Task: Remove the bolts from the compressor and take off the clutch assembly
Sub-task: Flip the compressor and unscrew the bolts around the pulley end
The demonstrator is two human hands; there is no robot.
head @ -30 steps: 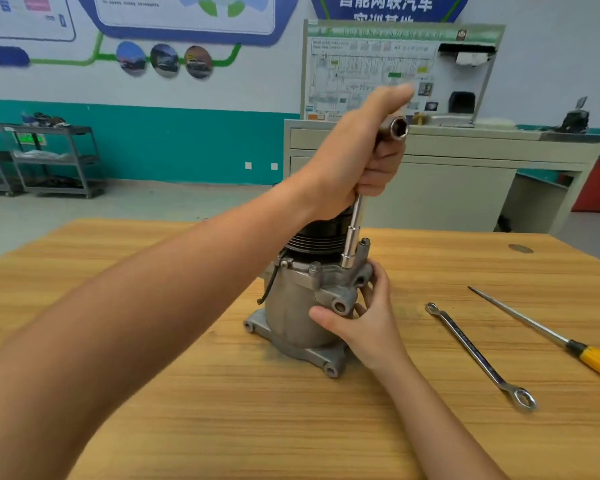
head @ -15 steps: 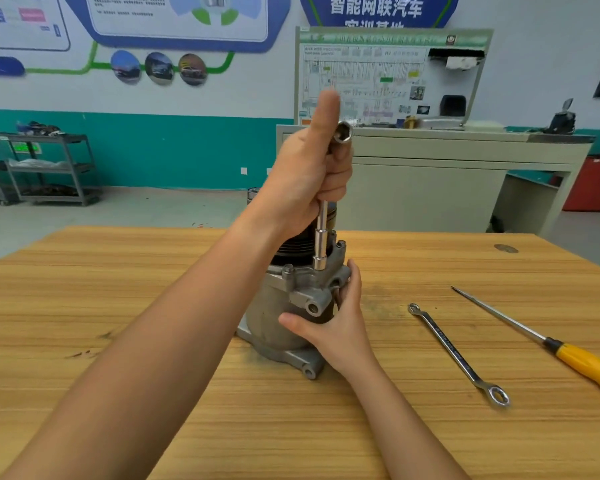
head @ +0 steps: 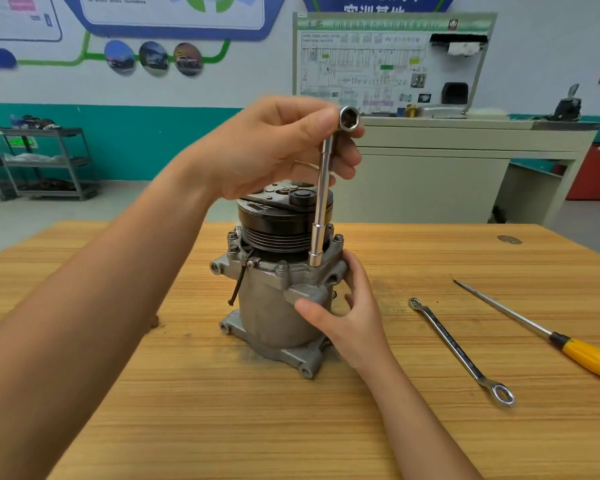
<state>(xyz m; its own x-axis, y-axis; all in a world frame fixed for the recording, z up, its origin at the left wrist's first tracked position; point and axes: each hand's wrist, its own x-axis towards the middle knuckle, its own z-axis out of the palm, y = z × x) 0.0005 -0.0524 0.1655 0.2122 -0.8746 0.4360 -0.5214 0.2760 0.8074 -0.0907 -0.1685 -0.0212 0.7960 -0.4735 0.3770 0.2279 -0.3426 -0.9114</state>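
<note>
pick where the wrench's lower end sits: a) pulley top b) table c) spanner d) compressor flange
d: the wrench, held upright by the left hand, meets the compressor flange beside the right hand, below the pulley.

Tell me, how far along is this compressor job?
Early. Done: nothing visibly; several bolt heads still sit in the compressor flange. In hand: the left hand holds a socket wrench upright on one bolt while the right hand steadies the body. Left: the bolts, then the clutch assembly on top.
</note>
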